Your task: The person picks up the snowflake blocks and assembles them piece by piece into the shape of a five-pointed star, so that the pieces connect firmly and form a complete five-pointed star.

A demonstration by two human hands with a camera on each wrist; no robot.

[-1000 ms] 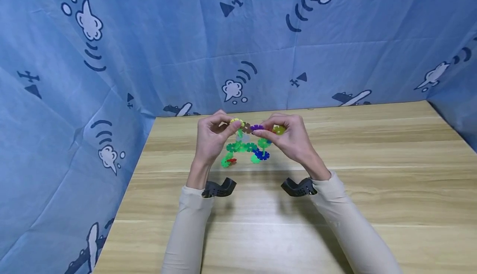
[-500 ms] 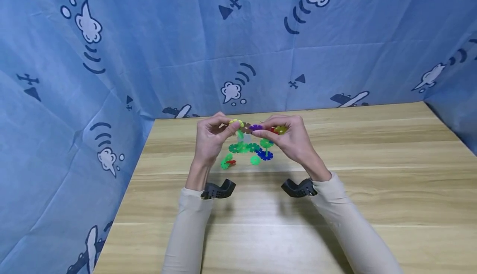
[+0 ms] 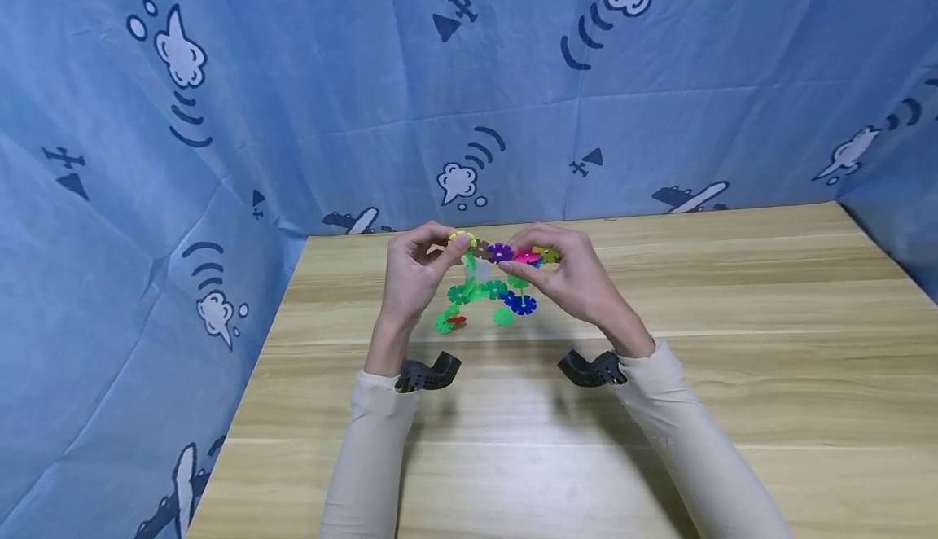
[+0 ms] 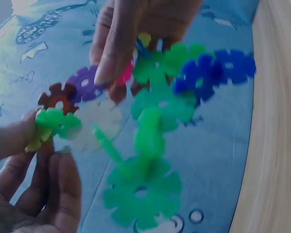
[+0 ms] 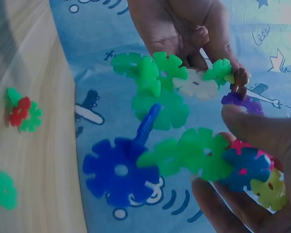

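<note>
Several notched plastic snowflake discs are linked into one figure raised over the table. My left hand (image 3: 418, 266) pinches its yellow disc (image 3: 462, 238) between thumb and fingers; a green disc (image 4: 58, 122) sits right by the thumb. A brown disc (image 5: 240, 83) joins the yellow end to a purple disc (image 3: 501, 253). At the purple disc lies the thumb of my right hand (image 3: 575, 274), whose other fingers bend round behind a pink disc (image 3: 526, 256) and partly hide it. Below hang a white disc (image 4: 99, 125), green discs (image 4: 143, 208) and dark blue discs (image 5: 99, 174).
Loose on the wooden table (image 3: 528, 457) lie a green disc (image 5: 5, 189) and a small joined red and green piece (image 5: 20, 111). Behind the table's far edge hangs a blue printed cloth (image 3: 366, 116). A black wrist mount (image 3: 432, 370) juts inward at each wrist.
My right fingers have shifted slightly on the figure, and the purple disc now faces the head camera more. More of the pink disc shows. My left hand has kept its pinch.
</note>
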